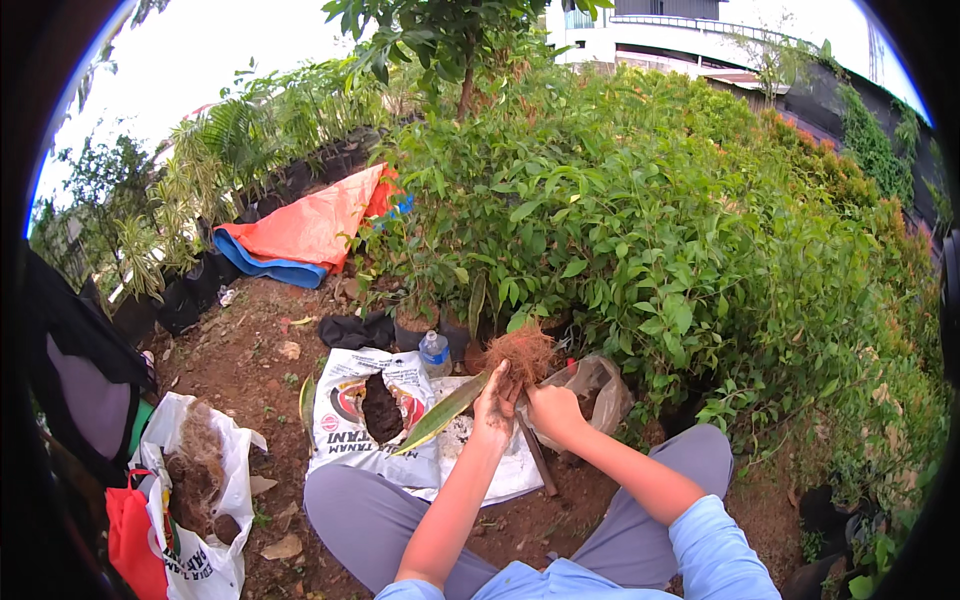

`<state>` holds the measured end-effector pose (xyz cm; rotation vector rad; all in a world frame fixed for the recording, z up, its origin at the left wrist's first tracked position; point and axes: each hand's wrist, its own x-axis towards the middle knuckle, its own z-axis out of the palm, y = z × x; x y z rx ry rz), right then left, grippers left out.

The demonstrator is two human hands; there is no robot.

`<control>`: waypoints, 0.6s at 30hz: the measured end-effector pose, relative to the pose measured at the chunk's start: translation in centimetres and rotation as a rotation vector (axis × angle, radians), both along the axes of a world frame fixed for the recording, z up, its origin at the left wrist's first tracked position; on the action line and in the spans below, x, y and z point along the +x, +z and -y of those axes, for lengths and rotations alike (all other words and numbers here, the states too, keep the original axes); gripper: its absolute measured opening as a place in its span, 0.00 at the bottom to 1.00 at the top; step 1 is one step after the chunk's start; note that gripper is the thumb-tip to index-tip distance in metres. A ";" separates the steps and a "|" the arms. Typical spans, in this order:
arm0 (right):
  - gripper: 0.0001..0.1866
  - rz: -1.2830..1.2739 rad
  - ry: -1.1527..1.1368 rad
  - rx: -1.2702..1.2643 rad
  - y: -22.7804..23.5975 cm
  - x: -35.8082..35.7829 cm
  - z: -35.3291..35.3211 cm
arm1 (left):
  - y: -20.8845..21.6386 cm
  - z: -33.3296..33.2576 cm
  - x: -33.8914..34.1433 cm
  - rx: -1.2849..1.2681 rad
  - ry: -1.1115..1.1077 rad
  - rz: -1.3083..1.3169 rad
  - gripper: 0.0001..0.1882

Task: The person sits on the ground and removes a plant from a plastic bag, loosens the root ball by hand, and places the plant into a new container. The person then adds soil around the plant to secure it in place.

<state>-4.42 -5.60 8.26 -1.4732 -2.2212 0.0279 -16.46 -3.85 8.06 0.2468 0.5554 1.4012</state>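
R fingers part-hidden; fibre clump adj.

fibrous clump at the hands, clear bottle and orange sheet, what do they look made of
Fibrous clump: plant fibre, roots or coir, I can't tell which; matt, with fine reddish-brown strands sticking out.
Clear bottle: probably thin plastic; see-through.
Orange sheet: likely plastic tarpaulin, smooth-looking; it lies in broad folds with a blue layer along its lower edge.

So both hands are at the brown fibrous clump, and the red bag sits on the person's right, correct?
Not quite: the head view shows the red bag on the person's left. The left hand and right hand are indeed at the brown fibrous clump.
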 end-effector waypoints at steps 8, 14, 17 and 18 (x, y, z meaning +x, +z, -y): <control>0.11 0.179 0.168 -0.022 2.1 -0.7 1.3 | 0.0 -0.2 -0.1 -0.109 0.057 -0.176 0.18; 0.13 0.352 0.226 -0.099 3.9 0.4 1.6 | -0.9 -0.4 0.0 -0.121 -0.004 -0.206 0.15; 0.11 0.387 0.205 -0.073 3.1 0.7 1.7 | -1.6 0.1 0.4 0.039 -0.055 -0.223 0.23; 0.11 0.394 0.196 -0.057 2.4 0.9 1.5 | -1.3 0.1 0.7 0.016 -0.073 -0.216 0.23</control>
